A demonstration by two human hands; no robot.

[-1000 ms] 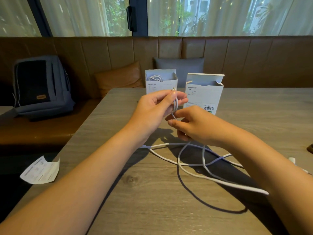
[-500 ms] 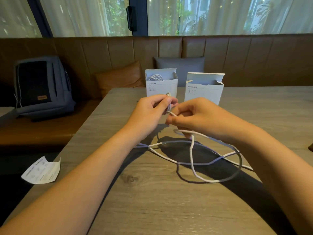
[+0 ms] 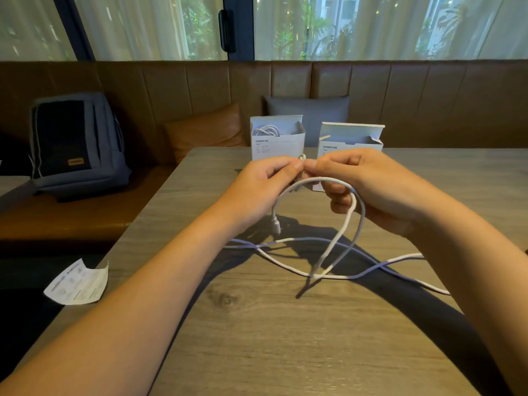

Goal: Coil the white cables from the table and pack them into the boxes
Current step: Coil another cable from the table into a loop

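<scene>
Cable (image 3: 341, 232) barely coiled: my left hand (image 3: 268, 181) and right hand (image 3: 368, 181) pinch its first loop; left box (image 3: 278, 144) already packed, right box (image 3: 351, 141) awaits.

Two boxes (image 3: 277, 145) (image 3: 351, 141) stand side by side on the table (image 3: 257, 338), behind both hands (image 3: 265, 184) (image 3: 368, 187).

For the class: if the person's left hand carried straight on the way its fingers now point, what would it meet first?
Its fingers point right, toward the right hand, so the left hand would likely meet those fingertips at once; they look nearly touching, pinching the white cable between them. Depth is uncertain.
</scene>
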